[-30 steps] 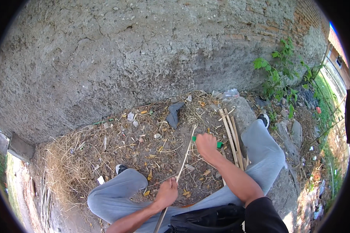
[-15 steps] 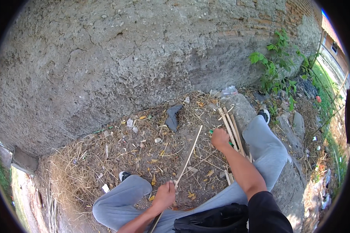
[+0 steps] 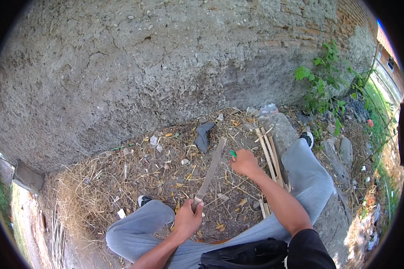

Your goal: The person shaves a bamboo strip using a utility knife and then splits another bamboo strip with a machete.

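Note:
My left hand (image 3: 187, 220) is closed around the lower end of a flat greyish-brown strip (image 3: 212, 170), which looks like split bamboo or wood. Its broad face shows, and it slants up and away to the right. A paler patch marks it just above my thumb. To the right, my right hand (image 3: 245, 162) is closed in a fist around a small green thing (image 3: 233, 153). Only its green end pokes out, so its kind cannot be made out. That fist is a little apart from the strip. Several pale slats (image 3: 270, 152) lie beside my right forearm.
A rough grey wall (image 3: 157, 67) rises ahead. Dry straw and leaves (image 3: 90, 193) cover the ground. A dark grey scrap (image 3: 204, 136) lies near the wall. At right are a stone slab (image 3: 278, 127) and a green plant (image 3: 321, 80). A black bag (image 3: 242, 255) rests at my lap.
The strip has turned so that its broad face shows, and its part below my left hand no longer appears. My right fist has moved left, toward the strip, away from the slats.

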{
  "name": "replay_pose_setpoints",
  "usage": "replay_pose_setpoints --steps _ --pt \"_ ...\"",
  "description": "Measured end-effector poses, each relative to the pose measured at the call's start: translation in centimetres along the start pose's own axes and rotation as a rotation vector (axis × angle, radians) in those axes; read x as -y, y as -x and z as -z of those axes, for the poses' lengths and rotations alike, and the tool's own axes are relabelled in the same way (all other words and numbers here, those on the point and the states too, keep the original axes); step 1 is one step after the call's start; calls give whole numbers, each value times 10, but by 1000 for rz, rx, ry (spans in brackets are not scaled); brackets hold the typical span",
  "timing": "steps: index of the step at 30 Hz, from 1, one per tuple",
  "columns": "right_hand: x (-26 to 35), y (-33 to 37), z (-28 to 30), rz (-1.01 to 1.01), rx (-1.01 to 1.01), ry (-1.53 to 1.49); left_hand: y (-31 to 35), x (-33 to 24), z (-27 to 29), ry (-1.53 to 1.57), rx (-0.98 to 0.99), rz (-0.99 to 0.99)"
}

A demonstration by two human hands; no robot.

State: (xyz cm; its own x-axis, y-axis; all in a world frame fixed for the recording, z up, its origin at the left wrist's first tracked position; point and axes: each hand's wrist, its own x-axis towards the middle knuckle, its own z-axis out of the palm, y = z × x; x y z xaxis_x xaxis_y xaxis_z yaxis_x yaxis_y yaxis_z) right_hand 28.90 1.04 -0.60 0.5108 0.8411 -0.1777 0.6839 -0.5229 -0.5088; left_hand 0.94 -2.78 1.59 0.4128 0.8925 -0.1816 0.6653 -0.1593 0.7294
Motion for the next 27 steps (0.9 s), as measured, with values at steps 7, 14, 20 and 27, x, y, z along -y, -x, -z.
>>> replay_pose_setpoints --steps 7,14,20,27 --pt "40 55 80 205 -80 -223 5 -2 6 5 -11 -5" --pt "13 82 61 393 -80 -36 3 -1 9 -2 -25 -17" --pt "11 73 40 306 -118 -296 7 -5 2 -34 17 -56" --pt "3 81 44 399 -125 -66 8 -4 -10 -62 60 -106"
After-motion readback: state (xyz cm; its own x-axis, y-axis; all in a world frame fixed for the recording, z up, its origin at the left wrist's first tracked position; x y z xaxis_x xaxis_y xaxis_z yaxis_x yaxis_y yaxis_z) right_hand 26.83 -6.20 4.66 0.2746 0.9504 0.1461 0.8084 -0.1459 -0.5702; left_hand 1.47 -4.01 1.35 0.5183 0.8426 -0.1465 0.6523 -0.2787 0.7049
